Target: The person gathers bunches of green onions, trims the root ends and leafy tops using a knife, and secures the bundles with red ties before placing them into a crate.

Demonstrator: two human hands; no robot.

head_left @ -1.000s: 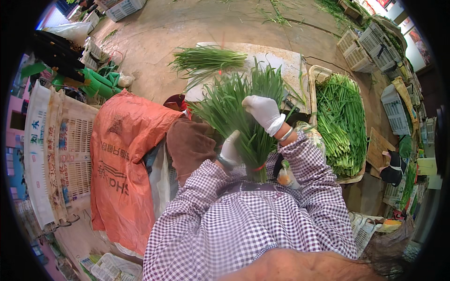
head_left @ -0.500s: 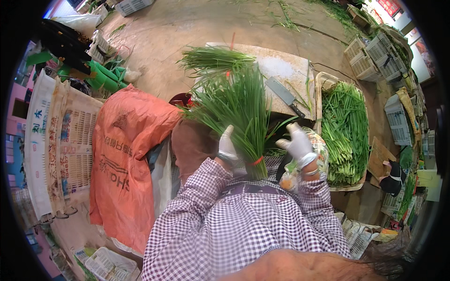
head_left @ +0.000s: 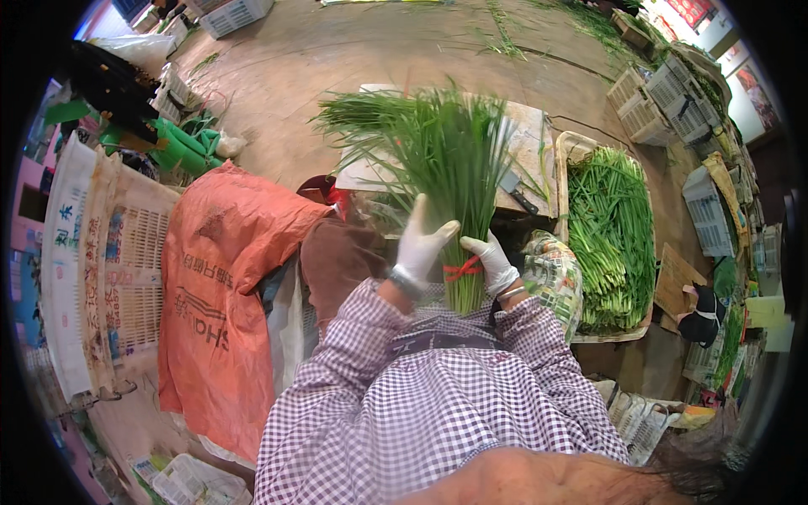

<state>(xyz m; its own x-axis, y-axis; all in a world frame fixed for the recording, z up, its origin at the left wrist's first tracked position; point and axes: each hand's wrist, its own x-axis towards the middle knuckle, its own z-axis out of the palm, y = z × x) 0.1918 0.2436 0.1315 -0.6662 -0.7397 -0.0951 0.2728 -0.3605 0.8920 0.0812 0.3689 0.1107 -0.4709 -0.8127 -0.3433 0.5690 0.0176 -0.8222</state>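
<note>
Holding thumb and finger apart, the white-gloved left hand [head_left: 421,247] meets an upright bunch of long green stalks [head_left: 459,168] bound with red band [head_left: 462,269]; whether the white-gloved right hand [head_left: 494,263], opposite, grips it, I cannot tell. Beyond lies a black-handled, metal-bladed knife [head_left: 519,193].

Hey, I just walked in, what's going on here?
Someone's handling a bunch of long green leaves, bound with a red tie near its stalk ends. The gloved left hand is spread at its left side; the gloved right hand is at its right, near the tie. Beyond, a knife lies on a pale board. More cut greens fill a basket at right.
</note>
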